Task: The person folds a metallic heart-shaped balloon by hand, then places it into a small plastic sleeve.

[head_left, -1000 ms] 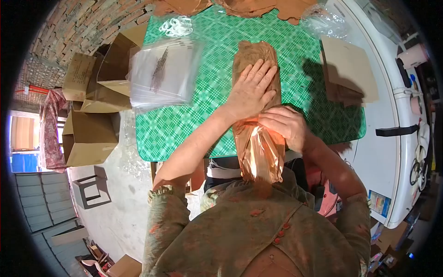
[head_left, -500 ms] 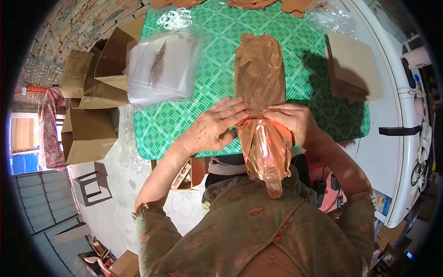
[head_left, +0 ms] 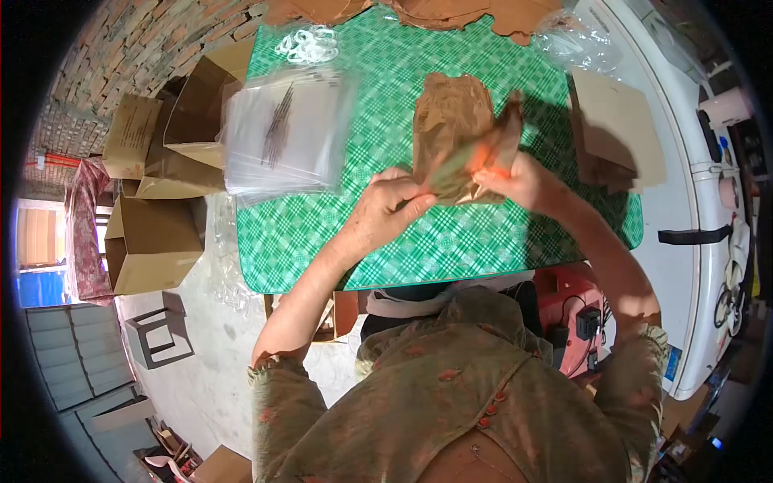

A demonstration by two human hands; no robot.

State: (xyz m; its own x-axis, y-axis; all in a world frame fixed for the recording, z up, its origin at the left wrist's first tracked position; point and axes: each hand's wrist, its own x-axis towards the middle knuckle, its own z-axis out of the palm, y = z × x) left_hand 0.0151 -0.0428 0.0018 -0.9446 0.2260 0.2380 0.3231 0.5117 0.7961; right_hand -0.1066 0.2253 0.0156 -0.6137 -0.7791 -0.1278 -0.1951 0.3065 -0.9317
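Note:
A shiny copper-coloured foil piece lies on the green checked tablecloth, its near part folded up over itself and blurred by motion. My left hand pinches the fold at its left end. On the right side, my right hand grips the raised part of the same foil between thumb and fingers. How many layers the foil has cannot be made out.
Clear plastic sheets are stacked at the left, below white loops. Flat cardboard pieces lie at the right, near crumpled clear plastic. Brown sheets line the far edge. Open cartons stand left of the table.
The foil's near end, which hung over the table edge toward my lap, is now lifted and folded up onto the table. My right hand has risen slightly with it.

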